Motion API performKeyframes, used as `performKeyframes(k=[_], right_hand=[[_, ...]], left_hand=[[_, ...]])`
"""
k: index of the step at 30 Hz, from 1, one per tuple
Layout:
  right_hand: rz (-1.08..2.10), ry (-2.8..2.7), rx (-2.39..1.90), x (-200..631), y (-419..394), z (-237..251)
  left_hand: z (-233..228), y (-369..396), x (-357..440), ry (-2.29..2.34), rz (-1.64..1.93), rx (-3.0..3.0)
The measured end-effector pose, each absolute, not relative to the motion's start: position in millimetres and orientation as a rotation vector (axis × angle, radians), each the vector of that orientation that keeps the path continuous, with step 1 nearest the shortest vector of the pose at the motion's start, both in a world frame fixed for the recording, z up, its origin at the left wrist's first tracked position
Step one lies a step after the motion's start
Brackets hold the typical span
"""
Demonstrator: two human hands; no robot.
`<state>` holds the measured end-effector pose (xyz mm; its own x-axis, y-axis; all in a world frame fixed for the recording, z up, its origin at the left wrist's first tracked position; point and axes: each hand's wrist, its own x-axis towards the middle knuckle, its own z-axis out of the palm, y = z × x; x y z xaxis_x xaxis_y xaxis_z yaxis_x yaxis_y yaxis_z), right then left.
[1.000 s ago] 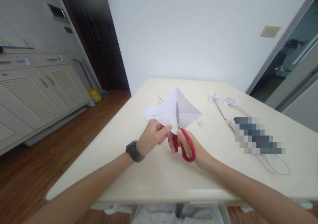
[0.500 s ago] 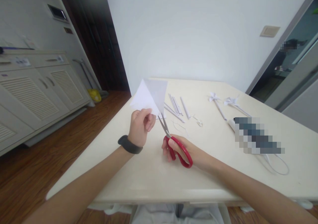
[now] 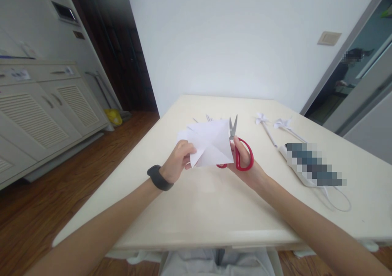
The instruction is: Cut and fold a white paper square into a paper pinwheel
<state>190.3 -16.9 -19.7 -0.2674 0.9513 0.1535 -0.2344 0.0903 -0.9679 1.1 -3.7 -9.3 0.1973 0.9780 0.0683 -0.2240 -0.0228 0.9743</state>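
No brand or legible writing showed anywhere; the stickers on the cabinet [image 3: 45,104], left of the table [image 3: 196,210], were too small to read. Above the table's middle, the left hand [image 3: 179,161] pinched the near-left corner of a folded white paper sheet [image 3: 210,145]. The right hand [image 3: 245,165] gripped red-handled scissors [image 3: 240,151], fingers curled through the loops, blades slightly parted and pointing up at the sheet's right edge. The sheet hid one handle loop and most of the paper sticks [image 3: 208,118] behind it. Right of the sheet lay two paper pinwheels [image 3: 275,125] and a blurred-out object [image 3: 312,165].
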Motion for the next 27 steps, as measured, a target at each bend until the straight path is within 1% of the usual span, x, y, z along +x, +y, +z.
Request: performKeyframes(k=[4,8,20,27], right_hand=[[1.518,-1.195,-0.758,191.3,-17.4,-13.8],[1.579,-1.188,-0.593,188.9,-19.5,-12.7],[1.471,-1.202,-0.655,187.8,-18.1,-16.4],[1.364,-1.139,-0.652,191.2,-13.1,-16.1]], left_hand=[[-12.1,-0.9,-0.9,0.959,1.138,1.206],[-11.6,-0.4,-0.8,0.997,1.129,1.231],[-9.4,-1.0,0.6,0.863,1.134,1.270],[-4.3,-7.0,6.6,0.745,0.968,1.467]])
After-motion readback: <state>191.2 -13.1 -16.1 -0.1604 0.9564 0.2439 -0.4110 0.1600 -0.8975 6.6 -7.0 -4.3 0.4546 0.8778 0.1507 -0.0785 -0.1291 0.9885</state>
